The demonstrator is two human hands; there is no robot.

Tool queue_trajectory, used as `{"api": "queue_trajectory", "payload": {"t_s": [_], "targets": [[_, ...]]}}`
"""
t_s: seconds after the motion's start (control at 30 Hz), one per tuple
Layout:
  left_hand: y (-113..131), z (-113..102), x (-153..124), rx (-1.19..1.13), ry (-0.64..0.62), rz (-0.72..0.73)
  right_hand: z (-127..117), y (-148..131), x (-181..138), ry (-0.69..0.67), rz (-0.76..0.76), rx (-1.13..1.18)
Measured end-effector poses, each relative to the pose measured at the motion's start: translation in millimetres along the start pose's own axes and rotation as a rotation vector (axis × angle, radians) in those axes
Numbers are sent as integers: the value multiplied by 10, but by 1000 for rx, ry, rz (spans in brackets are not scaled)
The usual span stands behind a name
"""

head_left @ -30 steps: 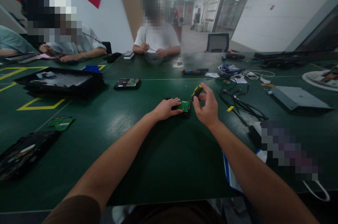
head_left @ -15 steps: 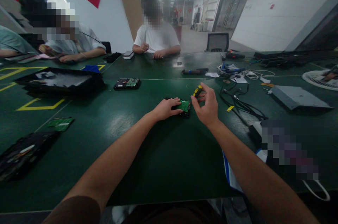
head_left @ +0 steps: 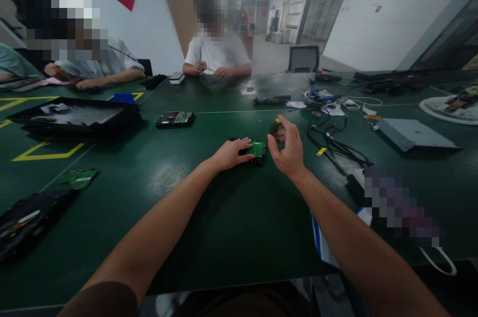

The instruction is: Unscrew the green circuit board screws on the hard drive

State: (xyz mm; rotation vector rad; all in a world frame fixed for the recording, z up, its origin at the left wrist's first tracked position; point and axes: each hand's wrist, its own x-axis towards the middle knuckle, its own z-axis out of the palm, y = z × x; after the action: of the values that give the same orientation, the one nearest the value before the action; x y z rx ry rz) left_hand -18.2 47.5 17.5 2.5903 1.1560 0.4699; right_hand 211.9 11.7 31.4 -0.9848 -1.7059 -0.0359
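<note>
My left hand (head_left: 232, 154) lies over the left part of a small black device with a green circuit board (head_left: 257, 149), its thumb along the near side, steadying it on the table. Part of the device is hidden under the fingers. Just to the right, my right hand (head_left: 288, 146) is closed around the yellow and black handle of a screwdriver (head_left: 275, 127). The handle tilts up; I cannot make out the shaft or whether the tip touches the device.
Another drive-like unit (head_left: 175, 118) and a black tray (head_left: 70, 115) lie left. Nearer are a loose green board (head_left: 79, 178) and a black casing (head_left: 33, 220). Black cables (head_left: 336, 145), a grey metal box (head_left: 414, 133) and a power strip stand right. Co-workers sit opposite.
The view has shifted slightly, so everything sits a little further left. The screwdriver handle has turned in my right fingers and shows less yellow. My left hand stays on the device.
</note>
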Motion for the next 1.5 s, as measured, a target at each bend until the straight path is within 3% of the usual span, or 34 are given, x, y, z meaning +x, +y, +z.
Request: {"api": "queue_trajectory", "payload": {"t_s": [1.5], "targets": [[-3, 6, 4, -10, -2, -1, -9, -20, 6, 24, 6, 20]]}}
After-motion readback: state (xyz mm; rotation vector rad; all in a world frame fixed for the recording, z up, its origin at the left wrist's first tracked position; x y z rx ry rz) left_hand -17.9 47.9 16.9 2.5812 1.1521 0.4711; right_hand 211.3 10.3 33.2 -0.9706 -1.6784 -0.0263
